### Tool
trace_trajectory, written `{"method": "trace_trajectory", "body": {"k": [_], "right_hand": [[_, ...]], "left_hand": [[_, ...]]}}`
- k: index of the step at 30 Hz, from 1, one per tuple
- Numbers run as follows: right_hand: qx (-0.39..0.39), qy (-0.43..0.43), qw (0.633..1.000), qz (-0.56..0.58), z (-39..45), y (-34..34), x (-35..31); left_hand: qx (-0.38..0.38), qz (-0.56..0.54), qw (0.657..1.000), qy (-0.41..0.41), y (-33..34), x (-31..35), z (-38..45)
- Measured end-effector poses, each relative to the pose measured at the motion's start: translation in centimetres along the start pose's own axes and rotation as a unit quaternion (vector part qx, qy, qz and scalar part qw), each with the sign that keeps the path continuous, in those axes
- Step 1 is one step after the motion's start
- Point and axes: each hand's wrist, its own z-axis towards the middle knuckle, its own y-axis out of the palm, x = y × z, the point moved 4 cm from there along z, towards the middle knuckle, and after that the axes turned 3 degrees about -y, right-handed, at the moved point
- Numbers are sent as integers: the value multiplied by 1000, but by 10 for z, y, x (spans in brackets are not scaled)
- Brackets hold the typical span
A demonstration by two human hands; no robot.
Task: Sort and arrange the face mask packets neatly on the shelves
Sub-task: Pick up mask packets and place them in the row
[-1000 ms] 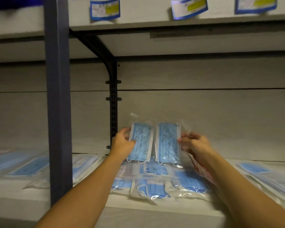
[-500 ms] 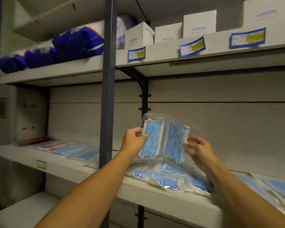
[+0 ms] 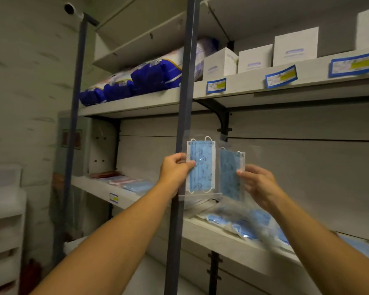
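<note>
Two clear mask packets held upright above the shelf (image 3: 232, 239). Left hand (image 3: 175, 173) pinching the left packet (image 3: 201, 166) at its edge; right hand (image 3: 257, 184), fingers curled, gripping the right packet (image 3: 230, 173). More packets (image 3: 243, 225) heaped on the shelf below. White boxes (image 3: 255, 58) on the upper shelf.

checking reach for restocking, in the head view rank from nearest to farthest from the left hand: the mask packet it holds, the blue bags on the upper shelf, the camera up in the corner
1. Mask packet: pinched in the left hand, just to its right.
2. Blue bags: on the upper shelf, above and to the left.
3. Camera: top left corner, highest and farthest.
</note>
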Motion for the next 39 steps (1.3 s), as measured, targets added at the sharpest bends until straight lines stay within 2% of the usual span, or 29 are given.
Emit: {"method": "trace_trajectory", "body": {"k": [11, 17, 24, 28, 33, 39], "right_hand": [[-49, 4, 998, -41, -15, 90, 7], [-51, -9, 992, -111, -21, 153, 19], [-65, 9, 992, -105, -29, 225, 31], [-40, -9, 991, -127, -29, 256, 42], [24, -22, 994, -102, -26, 287, 66], [27, 31, 995, -91, -19, 311, 95]], "left_hand": [[73, 7, 997, 6, -114, 9, -3], [87, 24, 996, -14, -182, 4, 6], [84, 59, 994, -28, -258, -5, 19], [79, 58, 995, -30, -297, -11, 27], [78, 70, 994, -43, -349, -29, 36], [72, 76, 993, -59, -383, -51, 52]]}}
